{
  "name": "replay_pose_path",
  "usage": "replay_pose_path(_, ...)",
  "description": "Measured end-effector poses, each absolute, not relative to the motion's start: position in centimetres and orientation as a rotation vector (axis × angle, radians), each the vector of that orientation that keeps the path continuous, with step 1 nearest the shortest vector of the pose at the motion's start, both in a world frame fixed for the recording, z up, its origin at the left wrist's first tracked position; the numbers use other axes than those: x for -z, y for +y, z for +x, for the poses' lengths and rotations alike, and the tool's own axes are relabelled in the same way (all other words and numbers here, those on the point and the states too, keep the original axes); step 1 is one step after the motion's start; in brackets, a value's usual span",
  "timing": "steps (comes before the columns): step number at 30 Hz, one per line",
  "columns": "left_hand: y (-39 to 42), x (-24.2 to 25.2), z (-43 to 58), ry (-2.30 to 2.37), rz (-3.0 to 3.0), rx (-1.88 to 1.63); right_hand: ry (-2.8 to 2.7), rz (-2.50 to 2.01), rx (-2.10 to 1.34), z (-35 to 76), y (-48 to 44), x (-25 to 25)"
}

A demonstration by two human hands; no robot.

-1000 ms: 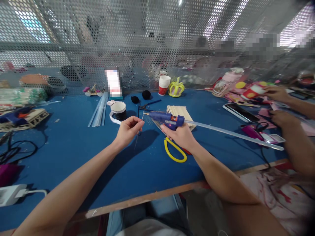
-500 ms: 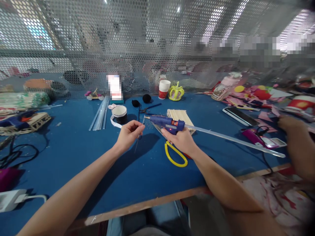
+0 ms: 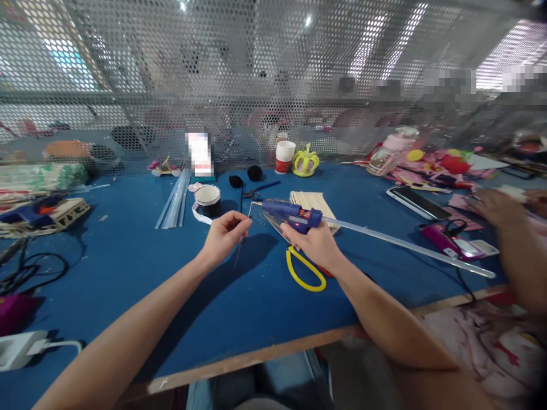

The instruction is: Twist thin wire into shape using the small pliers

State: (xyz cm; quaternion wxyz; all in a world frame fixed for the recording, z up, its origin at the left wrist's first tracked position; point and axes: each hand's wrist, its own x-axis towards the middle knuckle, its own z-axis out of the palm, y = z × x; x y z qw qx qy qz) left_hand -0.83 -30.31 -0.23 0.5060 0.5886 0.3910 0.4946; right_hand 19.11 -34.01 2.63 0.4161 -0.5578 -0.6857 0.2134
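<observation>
My right hand (image 3: 314, 242) is wrapped round a blue glue gun (image 3: 286, 210), whose nozzle points left. A long clear glue stick (image 3: 410, 246) juts out of its back end. Just left of the nozzle, my left hand (image 3: 226, 234) pinches a thin wire (image 3: 250, 208) between thumb and fingertips; one end rises by the nozzle and the other hangs below the hand. The nozzle tip is at or very near the wire's upper end; I cannot tell whether they touch. Beneath the right hand lie scissors with yellow handles (image 3: 299, 279), partly covered.
Behind the hands lie a ribbon roll (image 3: 207, 199), loose glue sticks (image 3: 174, 202), pliers (image 3: 258, 189) and wooden sticks (image 3: 311, 200). Paper cups (image 3: 284, 158) and a yellow-green crown (image 3: 305, 162) stand farther back. At right are a phone (image 3: 416, 202) and another person's hand (image 3: 498, 206).
My two hands, the glue gun and the wire hold almost the same place. The other person's hand at the right has moved, and a second hand shows at the right edge.
</observation>
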Motion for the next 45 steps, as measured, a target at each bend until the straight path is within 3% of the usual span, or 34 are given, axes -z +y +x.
replay_pose_path(26,-30.27,0.37,-1.01,0.912,1.440,-1.192,-1.660,-1.387,-0.607,19.27,-33.84,-2.46)
replay_pose_path(39,-30.14,0.40,-0.93,0.877,1.398,-1.202,-1.644,-1.326,-0.763,19.25,-33.71,-2.79)
replay_pose_path(45,-30.04,0.39,-0.93,0.780,1.284,-1.230,-1.675,-1.266,-0.987,19.47,-33.66,-3.12)
